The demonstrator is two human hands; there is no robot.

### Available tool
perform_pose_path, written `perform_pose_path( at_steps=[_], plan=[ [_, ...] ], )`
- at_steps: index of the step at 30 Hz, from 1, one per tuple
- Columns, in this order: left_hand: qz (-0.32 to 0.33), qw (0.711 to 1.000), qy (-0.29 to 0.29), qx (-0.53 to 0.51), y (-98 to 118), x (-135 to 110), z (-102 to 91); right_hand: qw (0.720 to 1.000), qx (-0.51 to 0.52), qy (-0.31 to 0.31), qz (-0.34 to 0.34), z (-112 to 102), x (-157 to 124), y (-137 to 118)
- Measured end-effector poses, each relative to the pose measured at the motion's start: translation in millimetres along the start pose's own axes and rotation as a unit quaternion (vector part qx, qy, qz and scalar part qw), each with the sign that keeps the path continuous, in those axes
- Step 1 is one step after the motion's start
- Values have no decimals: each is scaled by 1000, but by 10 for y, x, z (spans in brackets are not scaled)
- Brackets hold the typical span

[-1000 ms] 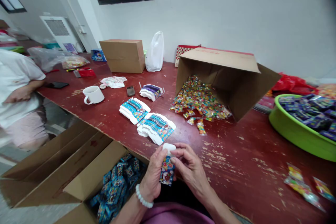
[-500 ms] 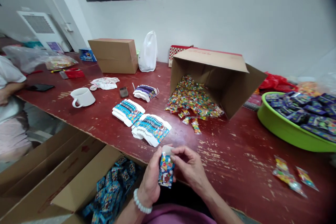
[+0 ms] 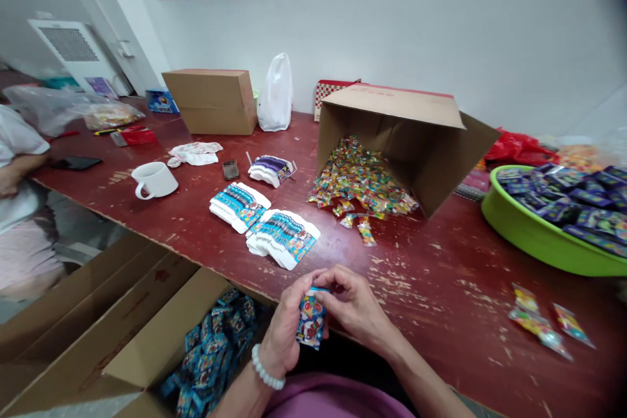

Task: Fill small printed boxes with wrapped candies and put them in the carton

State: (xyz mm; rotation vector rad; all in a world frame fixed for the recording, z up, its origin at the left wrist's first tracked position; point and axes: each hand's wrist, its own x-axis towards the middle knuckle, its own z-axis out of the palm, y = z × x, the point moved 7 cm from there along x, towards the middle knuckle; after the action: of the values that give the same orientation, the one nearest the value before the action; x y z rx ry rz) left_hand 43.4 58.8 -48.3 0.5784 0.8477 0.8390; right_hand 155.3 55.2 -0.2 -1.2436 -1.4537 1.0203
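Close to the table's front edge, my left hand is wrapped round a small blue printed candy box, held upright. My right hand pinches the top of the same box, its thumb and fingers on the end flap, which they partly cover. Beyond my hands lie two fanned stacks of flat blue boxes, one nearer and one to its left. Farther back is a stack of flat purple boxes. Wrapped candies spill from a tipped cardboard carton.
Below the table edge at left, an open carton holds many blue boxes. A green basin of purple packs stands at right, near loose candy packets. A white mug and another person's arm are at left.
My right hand has moved up and in over the top of the box. The pale flap that stood up is now folded down under my fingers.
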Motion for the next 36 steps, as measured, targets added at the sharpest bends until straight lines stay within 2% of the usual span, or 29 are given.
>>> perform_pose_path(
  at_steps=[4, 7, 9, 11, 13, 16, 18, 21, 23, 25, 29, 32, 34, 36],
  plan=[
    [-63, 998, -19, -25, -85, -12, 38, 984, 136, -5, 116, 74, 22, 148],
    [-69, 997, -27, -9, -92, -25, 51, 970, 177, 0, 164, 87, 7, 216],
    [-57, 998, -17, 11, -77, -27, 36, 978, 156, 9, 139, 45, -5, 187],
    [-41, 999, -10, 15, -58, -21, 22, 992, 107, 6, 71, 3, -33, 88],
    [-44, 999, -25, -12, -69, -7, 35, 999, 41, -9, -15, -7, -95, -45],
    [-57, 993, -47, -87, -99, 27, 57, 991, -82, -32, -103, 65, -227, -172],
    [-46, 991, -23, -122, -95, 54, 18, 974, -183, -36, -125, 151, -292, -182],
    [-27, 992, 15, -122, -74, 75, -60, 944, -301, -47, -127, 293, -306, -134],
    [-13, 995, 19, -101, -49, 81, -104, 934, -330, -60, -121, 371, -267, -98],
    [-6, 996, 24, -89, -39, 77, -164, 936, -325, -70, -118, 436, -221, -85],
    [-20, 994, 77, -74, -42, -23, -385, 943, -282, -108, -137, 605, -185, -111],
    [-3, 990, 142, 9, 66, -205, -717, 949, -229, -143, -163, 668, -107, -67],
    [63, 975, 171, 127, 265, -340, -1007, 958, -212, -101, -163, 536, 82, 50],
    [134, 928, 234, 256, 489, -481, -1353, 962, -242, -14, -127, 286, 365, 253]
  ],
)
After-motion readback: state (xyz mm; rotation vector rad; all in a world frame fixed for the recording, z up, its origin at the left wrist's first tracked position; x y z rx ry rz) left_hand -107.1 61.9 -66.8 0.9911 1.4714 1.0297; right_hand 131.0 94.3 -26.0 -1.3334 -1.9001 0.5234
